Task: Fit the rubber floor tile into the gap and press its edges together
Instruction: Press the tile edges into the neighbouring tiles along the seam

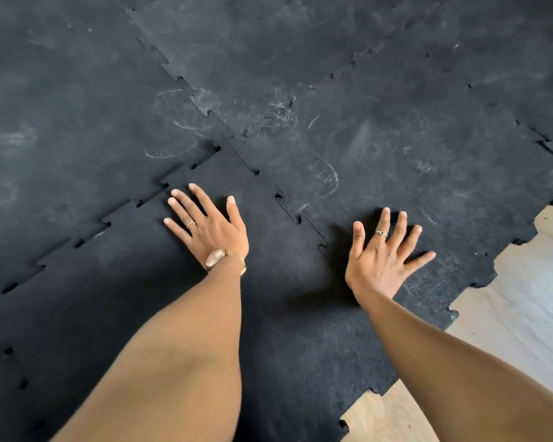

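A darker, cleaner black rubber tile with jigsaw edges lies in the middle of the floor, surrounded by scuffed black tiles. My left hand lies flat on it, fingers spread, near its upper-left toothed seam, where narrow slits still show between the teeth. My right hand is flat with fingers spread on the neighbouring scuffed tile, just right of the right-hand seam. Neither hand holds anything.
Scuffed black interlocking tiles cover the floor on the left and far side. Bare pale wood floor shows at the right and bottom right, beyond the toothed outer edge of the mat.
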The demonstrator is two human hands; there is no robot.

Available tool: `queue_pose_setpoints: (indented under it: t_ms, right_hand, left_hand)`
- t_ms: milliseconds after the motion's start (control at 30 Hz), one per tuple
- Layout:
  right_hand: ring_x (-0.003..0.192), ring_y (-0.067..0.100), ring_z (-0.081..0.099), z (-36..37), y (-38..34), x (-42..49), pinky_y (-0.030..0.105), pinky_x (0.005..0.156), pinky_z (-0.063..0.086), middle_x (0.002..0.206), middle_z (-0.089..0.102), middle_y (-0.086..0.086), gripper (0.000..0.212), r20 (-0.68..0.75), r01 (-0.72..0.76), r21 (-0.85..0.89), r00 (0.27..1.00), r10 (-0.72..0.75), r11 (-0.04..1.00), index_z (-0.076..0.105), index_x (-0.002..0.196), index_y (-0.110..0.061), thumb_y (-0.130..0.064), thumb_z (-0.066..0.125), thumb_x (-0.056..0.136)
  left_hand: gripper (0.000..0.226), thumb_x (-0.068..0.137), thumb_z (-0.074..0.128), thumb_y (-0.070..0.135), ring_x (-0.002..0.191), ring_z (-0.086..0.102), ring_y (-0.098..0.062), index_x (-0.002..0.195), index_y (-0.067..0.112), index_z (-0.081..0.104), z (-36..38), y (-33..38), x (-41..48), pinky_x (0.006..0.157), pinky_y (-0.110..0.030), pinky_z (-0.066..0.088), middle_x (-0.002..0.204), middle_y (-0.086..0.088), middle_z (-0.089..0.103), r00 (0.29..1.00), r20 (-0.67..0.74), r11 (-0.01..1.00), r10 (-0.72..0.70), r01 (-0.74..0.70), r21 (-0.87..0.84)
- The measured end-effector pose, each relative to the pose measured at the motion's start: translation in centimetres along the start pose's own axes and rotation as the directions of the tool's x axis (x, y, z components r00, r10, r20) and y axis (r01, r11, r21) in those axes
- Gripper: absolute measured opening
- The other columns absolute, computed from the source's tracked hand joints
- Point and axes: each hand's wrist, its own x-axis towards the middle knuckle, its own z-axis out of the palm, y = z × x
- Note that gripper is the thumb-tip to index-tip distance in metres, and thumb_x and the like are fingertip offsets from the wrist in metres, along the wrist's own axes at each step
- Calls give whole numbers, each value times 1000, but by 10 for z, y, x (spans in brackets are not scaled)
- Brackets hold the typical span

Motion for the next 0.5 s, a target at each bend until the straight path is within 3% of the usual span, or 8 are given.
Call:
queue_pose_setpoints:
  t_ms: [200, 333, 400, 500]
  right_hand:
    - [150, 28, 6, -9, -3, -4, 65, 114, -2, 161, 18, 1, 71, 18, -12, 10, 1000, 12, 1000, 24, 153, -25, -63, 13, 95]
    - [146, 32, 15, -17, -51, 22, 69, 111, 2, 152, 32, 9, 67, -11, -149, 182, 988, 153, 972, 45, 140, -16, -61, 21, 96]
    - [146, 31, 16, -17, -87, 33, 68, 111, 0, 152, 35, 8, 70, -54, -4, 200, 998, 15, 980, 45, 140, -17, -60, 13, 95]
    - [149, 31, 5, -1, -111, 35, 68, 112, -4, 160, 21, 7, 69, -19, 200, 17, 980, -199, 980, 28, 151, -18, -56, 8, 97]
  left_hand:
    - [74, 94, 15, 56, 148, 0, -32, 153, 12, 7, 13, -3, 6, 117, -56, -1, 160, -19, 3, 1000, -24, 999, -8, 9, 41]
    - [74, 95, 16, 56, 148, -1, -31, 153, 13, 6, 12, -2, 6, 117, -56, 1, 160, -18, 3, 1000, -19, 999, -8, 9, 34]
    - [73, 96, 18, 55, 148, 1, -32, 153, 12, 7, 12, -3, 6, 117, -57, 2, 160, -19, 5, 999, -32, 999, -5, 6, 34]
    - [72, 96, 20, 55, 148, 5, -33, 153, 11, 10, 13, -2, 5, 117, -57, 4, 159, -20, 9, 998, -59, 999, 0, 2, 35]
